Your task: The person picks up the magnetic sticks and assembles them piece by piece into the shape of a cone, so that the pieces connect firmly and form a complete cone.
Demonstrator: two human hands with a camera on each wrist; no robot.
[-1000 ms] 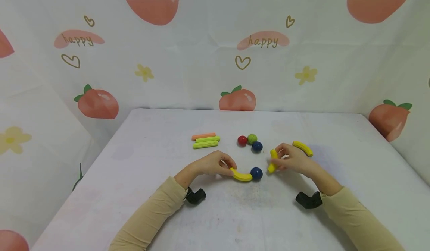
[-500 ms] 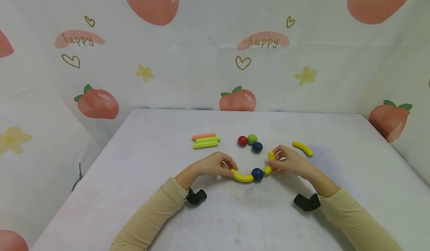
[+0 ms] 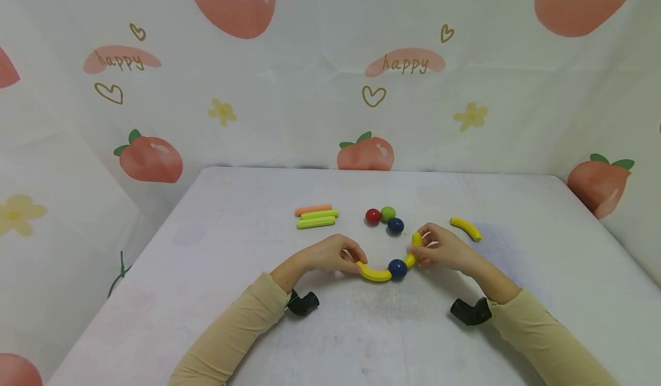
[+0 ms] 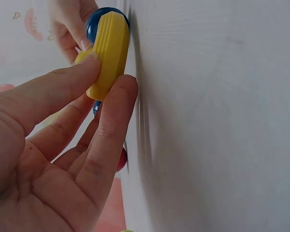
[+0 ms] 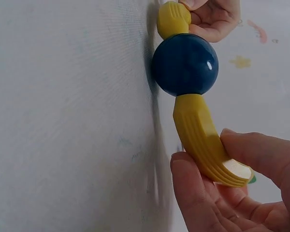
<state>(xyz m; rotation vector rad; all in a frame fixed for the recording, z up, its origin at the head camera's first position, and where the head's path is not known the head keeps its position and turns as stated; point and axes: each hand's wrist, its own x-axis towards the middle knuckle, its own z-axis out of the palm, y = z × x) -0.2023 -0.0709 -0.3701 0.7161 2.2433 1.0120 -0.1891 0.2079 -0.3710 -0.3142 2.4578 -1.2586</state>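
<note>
Backdrop: white cloth [image 3: 299,99] printed with peaches, flowers and "happy"; below it a pale worktop [image 3: 361,340].

Assembly: at the near middle of the worktop, 3 parts form a curved run. Yellow piece 1 [image 3: 376,275] meets blue ball A [image 3: 397,268], and yellow piece 2 [image 3: 416,241] meets the ball's other side; the right wrist view shows contact at both ends. Cannot tell what bonds them, or whether the ball touches the worktop.

Hands: the left hand [image 3: 335,254] pinches the free end of yellow piece 1; the right hand [image 3: 439,245] pinches yellow piece 2. The hands are apart, with the run between them.

Progress (judged): 2 joints look made, though their firmness is unconfirmed. Loose beyond the run: yellow piece 3 [image 3: 466,229]; red ball [image 3: 373,217], green ball [image 3: 388,214] and blue ball B [image 3: 395,226] in a cluster; 1 orange rod [image 3: 313,210] beside 2 yellow-green rods [image 3: 316,222]. These 7 parts appear unused.
</note>
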